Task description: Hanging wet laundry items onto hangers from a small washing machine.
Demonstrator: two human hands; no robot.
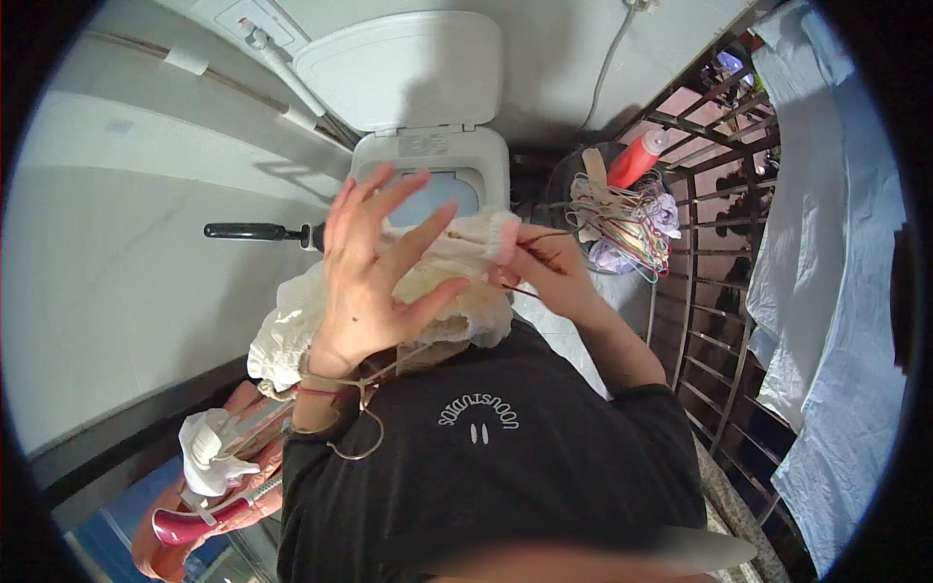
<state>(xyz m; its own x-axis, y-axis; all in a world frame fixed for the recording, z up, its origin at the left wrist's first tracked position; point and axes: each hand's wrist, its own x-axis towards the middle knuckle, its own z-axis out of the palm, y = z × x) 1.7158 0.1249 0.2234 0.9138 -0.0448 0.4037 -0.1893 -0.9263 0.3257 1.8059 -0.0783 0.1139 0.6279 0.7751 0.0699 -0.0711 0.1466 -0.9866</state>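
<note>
My left hand [364, 277] is raised over a bunched white garment [291, 313], its fingers spread and gripping nothing. A tan wire hanger [357, 385] hangs about the left wrist, its hook pointing towards my shirt. On the right, my right hand [550, 273] pinches the garment at its ribbed band, where a pink patch [508, 237] shows. Thin dark wires stick out beside those fingers; what they belong to is partly hidden. Much of the garment lies behind the left hand, in front of my black shirt [474, 481].
A white top-loading washing machine [503, 164] stands ahead, lid [401, 69] raised. At right, wire hangers [619, 218] and a coral bottle [634, 160] lie near metal bars [689, 291] and hanging light-blue cloth [853, 350]. A black handle [244, 232] juts out left. Pink fabric [251, 510] hangs lower left.
</note>
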